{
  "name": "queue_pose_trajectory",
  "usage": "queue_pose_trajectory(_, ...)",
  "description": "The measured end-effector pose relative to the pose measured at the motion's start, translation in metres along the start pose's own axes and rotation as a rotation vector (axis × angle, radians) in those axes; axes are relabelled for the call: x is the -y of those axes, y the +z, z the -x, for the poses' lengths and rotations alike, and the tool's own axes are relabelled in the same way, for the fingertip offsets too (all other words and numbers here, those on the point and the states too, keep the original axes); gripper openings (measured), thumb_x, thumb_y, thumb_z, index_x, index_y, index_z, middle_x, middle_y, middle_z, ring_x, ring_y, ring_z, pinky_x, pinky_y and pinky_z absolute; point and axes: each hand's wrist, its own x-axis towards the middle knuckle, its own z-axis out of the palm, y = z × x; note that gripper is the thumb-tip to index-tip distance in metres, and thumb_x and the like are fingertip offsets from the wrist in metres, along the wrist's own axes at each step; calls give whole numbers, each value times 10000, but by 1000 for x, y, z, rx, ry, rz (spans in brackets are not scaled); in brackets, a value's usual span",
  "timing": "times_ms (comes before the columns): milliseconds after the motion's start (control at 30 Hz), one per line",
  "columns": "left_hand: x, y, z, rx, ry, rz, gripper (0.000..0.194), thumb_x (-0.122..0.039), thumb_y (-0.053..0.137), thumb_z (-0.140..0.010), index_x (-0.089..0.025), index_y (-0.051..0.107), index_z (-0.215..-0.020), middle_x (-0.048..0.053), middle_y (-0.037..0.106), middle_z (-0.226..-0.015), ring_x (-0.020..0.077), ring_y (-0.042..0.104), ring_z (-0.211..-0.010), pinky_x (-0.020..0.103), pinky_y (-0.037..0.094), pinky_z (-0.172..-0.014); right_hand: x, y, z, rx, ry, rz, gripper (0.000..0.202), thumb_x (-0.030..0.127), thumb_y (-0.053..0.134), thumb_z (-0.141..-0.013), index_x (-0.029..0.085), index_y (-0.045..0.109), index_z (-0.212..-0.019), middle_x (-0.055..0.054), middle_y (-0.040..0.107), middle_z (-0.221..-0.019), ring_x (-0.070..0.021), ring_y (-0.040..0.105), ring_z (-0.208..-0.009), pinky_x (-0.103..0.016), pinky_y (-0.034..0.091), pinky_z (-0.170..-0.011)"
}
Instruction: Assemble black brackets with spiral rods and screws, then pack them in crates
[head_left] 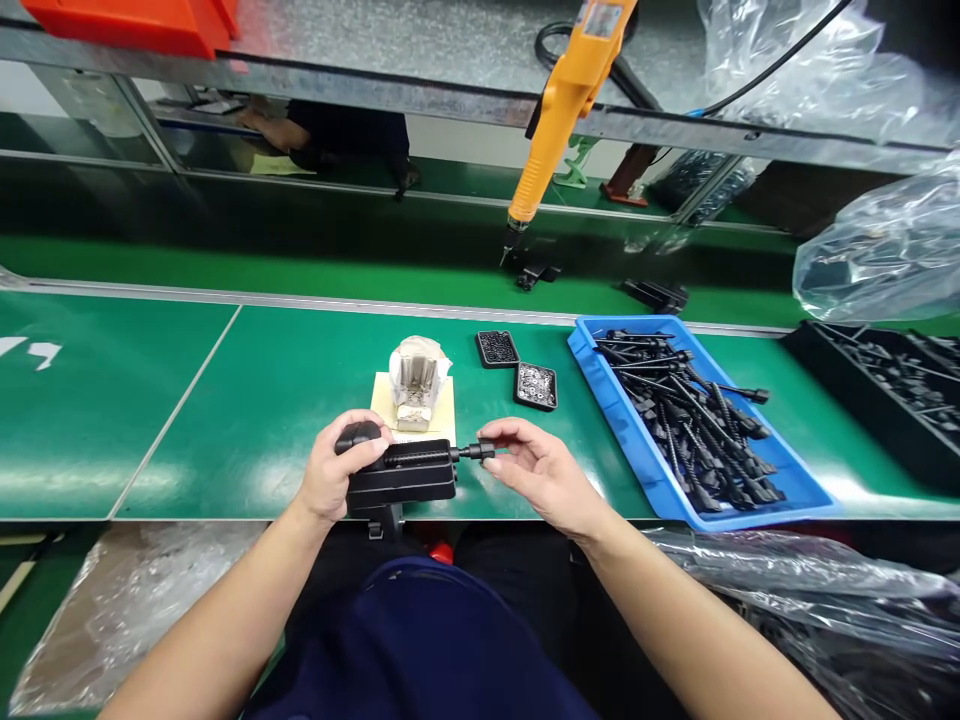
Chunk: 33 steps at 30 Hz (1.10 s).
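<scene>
My left hand (341,465) grips the rounded left end of a black plastic housing (409,485), held level at the table's near edge. A black threaded rod (469,452) with a knob-like end sticks out of the housing's right side. The thumb and fingers of my right hand (544,475) pinch the end of that rod. Just beyond the housing stands a metal fixture (418,385) wrapped in whitish material, on a yellow pad (384,400). What lies inside the housing under my left fingers is hidden.
A blue tray (630,450) of black rods stands right, with a black bin (892,400) beyond it. Two small square trays, one with black screws (497,348), one with silver parts (535,386), lie behind my right hand. An orange electric screwdriver (559,120) hangs above the conveyor.
</scene>
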Motion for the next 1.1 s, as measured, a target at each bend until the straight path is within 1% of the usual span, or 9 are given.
queue_pose_trajectory(133,1,2,1,-22,-25,2,361,-322,856,-602,-173,661,-866,12,676,-818,148,599,-682,262,500,-622,-3,1,-1,0,45,-4,414,518,720,-783,171,628,-990,-25,607,-810,-117,580,-636,-283,513,-591)
queue_pose_trajectory(233,0,3,0,-7,-27,-14,384,-341,853,-614,-177,657,-900,15,683,-820,153,607,-706,264,498,-649,-4,1,-1,12,13,-27,464,485,777,-731,182,628,-1050,-43,627,-914,-137,609,-747,-296,541,-666)
queue_pose_trajectory(367,-1,3,-1,-20,-5,-73,433,-357,850,-627,-175,664,-974,22,689,-819,154,607,-715,268,492,-671,-6,0,-2,6,90,-1,450,542,694,-797,166,633,-1036,-22,609,-785,-114,568,-610,-269,492,-547)
queue_pose_trajectory(467,-2,2,-1,-54,1,-100,427,-365,851,-612,-162,674,-943,25,686,-808,156,602,-716,265,489,-666,-8,1,-4,-34,27,-36,500,482,795,-711,188,622,-1076,-50,637,-930,-140,609,-766,-272,527,-624)
queue_pose_trajectory(600,-2,3,-2,-63,-11,-101,391,-368,850,-596,-161,669,-873,20,682,-808,149,590,-707,253,485,-647,-8,3,-5,-24,66,-79,442,494,776,-736,179,620,-1003,-30,632,-842,-118,593,-678,-273,529,-606)
queue_pose_trajectory(700,-3,4,-2,-61,-2,-107,371,-359,845,-601,-163,671,-863,22,679,-804,145,585,-699,244,484,-632,-8,4,-6,-24,54,-113,440,468,789,-731,192,621,-1029,-45,651,-925,-137,626,-749,-277,543,-623)
queue_pose_trajectory(833,-5,0,1,-21,-42,-29,351,-334,846,-601,-170,680,-863,31,671,-830,156,600,-707,255,500,-624,-14,4,-8,5,27,-106,364,455,750,-784,171,641,-986,0,624,-724,-116,602,-622,-281,522,-623)
queue_pose_trajectory(1000,-6,-8,4,166,-190,170,340,-266,873,-519,-178,680,-785,37,652,-817,237,646,-861,345,557,-736,-17,-1,-6,12,-223,42,208,360,750,-799,198,712,-922,-76,680,-990,-173,651,-885,-329,547,-788)
queue_pose_trajectory(1100,-5,-9,3,157,-174,159,343,-238,862,-494,-176,700,-790,42,657,-779,231,646,-849,330,552,-731,-15,0,-3,71,-253,69,196,355,738,-809,202,718,-929,-100,665,-1145,-196,640,-1026,-348,545,-878)
